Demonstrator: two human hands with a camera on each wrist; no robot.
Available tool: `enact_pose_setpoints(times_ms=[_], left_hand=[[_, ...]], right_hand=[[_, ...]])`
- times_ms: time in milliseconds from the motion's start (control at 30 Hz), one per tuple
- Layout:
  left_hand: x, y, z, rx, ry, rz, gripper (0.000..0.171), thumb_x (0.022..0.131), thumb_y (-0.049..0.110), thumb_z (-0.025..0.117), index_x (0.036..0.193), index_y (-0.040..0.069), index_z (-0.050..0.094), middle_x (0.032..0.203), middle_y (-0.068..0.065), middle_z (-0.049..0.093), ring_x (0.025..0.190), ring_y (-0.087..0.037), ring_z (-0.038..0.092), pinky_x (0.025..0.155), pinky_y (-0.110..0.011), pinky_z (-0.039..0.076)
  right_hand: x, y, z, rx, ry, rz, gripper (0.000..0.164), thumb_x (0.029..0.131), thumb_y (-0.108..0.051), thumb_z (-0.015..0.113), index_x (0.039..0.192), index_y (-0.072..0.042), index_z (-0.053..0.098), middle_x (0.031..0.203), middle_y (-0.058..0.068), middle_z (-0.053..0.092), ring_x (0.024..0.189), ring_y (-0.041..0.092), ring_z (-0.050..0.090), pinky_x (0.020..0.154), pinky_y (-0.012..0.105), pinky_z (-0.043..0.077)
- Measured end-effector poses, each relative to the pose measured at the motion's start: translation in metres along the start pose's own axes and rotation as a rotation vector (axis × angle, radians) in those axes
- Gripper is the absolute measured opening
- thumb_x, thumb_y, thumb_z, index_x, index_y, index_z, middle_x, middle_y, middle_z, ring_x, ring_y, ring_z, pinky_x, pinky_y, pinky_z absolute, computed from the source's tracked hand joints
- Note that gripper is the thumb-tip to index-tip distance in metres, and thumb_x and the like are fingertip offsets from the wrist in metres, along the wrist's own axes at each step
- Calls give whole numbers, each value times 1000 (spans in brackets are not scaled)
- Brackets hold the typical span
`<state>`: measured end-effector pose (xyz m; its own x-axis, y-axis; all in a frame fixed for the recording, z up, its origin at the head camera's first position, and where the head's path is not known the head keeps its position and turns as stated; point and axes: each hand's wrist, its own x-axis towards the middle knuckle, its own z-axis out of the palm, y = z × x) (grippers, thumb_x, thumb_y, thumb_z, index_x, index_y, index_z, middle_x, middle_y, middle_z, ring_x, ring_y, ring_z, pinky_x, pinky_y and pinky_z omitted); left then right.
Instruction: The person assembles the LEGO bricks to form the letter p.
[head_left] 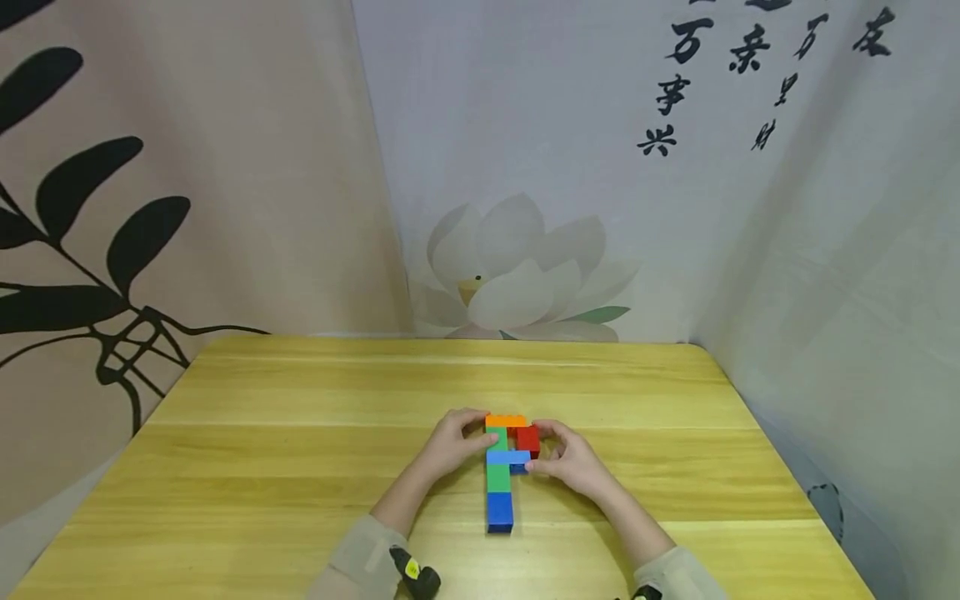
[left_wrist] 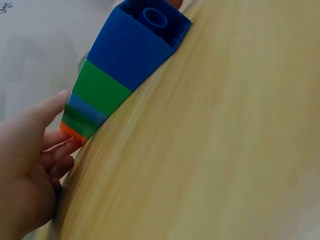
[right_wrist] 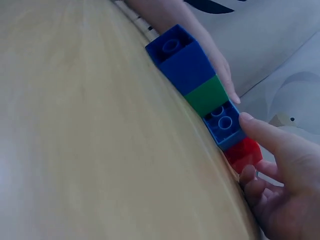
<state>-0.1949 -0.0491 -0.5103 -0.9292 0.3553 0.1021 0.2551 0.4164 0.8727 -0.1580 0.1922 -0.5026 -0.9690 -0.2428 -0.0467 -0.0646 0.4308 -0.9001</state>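
Observation:
A column of joined toy building blocks lies on the wooden table (head_left: 360, 483). From the near end it runs through a dark blue block (head_left: 499, 512), a green block (head_left: 498, 478), a lighter blue block (head_left: 504, 457) and another green block to an orange block (head_left: 506, 421). A red block (head_left: 528, 439) sits on the right side. My left hand (head_left: 456, 444) holds the upper left of the assembly, thumb over the upper green block and fingers by the orange one. My right hand (head_left: 570, 458) grips its right side, thumb at the lighter blue block, fingers round the red block (right_wrist: 244, 155).
Behind the table's far edge hangs a pale cloth backdrop (head_left: 517, 125) with a printed flower, dark leaves and black characters. More cloth (head_left: 847, 292) stands along the right side. Dark wrist-worn devices show at both sleeves.

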Motion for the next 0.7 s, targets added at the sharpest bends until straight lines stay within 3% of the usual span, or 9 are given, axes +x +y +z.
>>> enact_pose_setpoints(times_ms=[233, 433, 700], left_hand=[[-7, 6, -16, -10, 11, 25, 53, 89, 33, 69, 129, -1, 57, 122, -13, 60, 112, -30, 51, 94, -46, 44], [-12, 8, -41, 57, 17, 59, 46, 90, 22, 69, 128, -2, 57, 117, -14, 62, 105, -32, 54, 89, -49, 45], [-34, 10, -76, 174, 22, 79, 43, 90, 20, 69, 127, 1, 59, 121, -12, 61, 116, -32, 49, 94, -51, 41]], right_hand=[[-5, -7, -9, 60, -63, -28, 69, 82, -15, 77, 140, 0, 42, 125, 19, 52, 59, 17, 49, 52, 25, 46], [-11, -6, -32, -4, -76, -91, 59, 87, -10, 71, 138, 4, 43, 125, 24, 50, 59, 13, 44, 49, 21, 38], [-29, -10, -75, -168, 28, -173, 48, 88, -21, 71, 129, -2, 55, 123, 19, 56, 79, 21, 52, 55, 26, 44]])
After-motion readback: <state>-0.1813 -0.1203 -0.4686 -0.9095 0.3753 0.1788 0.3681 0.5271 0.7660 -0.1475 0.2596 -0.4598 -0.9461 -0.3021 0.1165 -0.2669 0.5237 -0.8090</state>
